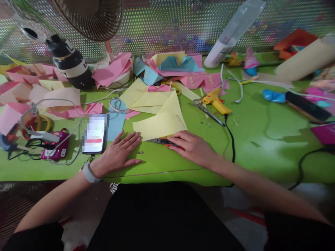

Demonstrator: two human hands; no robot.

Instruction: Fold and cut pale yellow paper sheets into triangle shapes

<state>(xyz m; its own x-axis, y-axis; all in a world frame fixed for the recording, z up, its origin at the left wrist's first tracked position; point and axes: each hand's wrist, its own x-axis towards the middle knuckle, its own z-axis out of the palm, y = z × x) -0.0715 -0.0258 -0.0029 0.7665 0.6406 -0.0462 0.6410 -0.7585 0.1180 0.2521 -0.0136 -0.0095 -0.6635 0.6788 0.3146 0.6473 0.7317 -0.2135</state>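
Observation:
My left hand (123,151) lies flat on the green table, fingers stretched out, with its fingertips at the left corner of a folded yellow sheet of paper (162,122). My right hand (192,146) is closed on a dark utility knife with red-orange parts (163,141). The knife lies low along the sheet's near edge, its tip pointing left toward my left hand. My right fingers cover much of its handle. Just left of the sheet is a blue piece of paper (116,123), partly beneath a white cable.
A lit phone (94,134) lies beside my left hand, near a purple power strip (56,146) with cables. To the right are a yellow glue gun (216,99) and scissors (209,111). Pink paper pieces (112,71), a black bottle (69,62) and a fan (90,17) stand behind.

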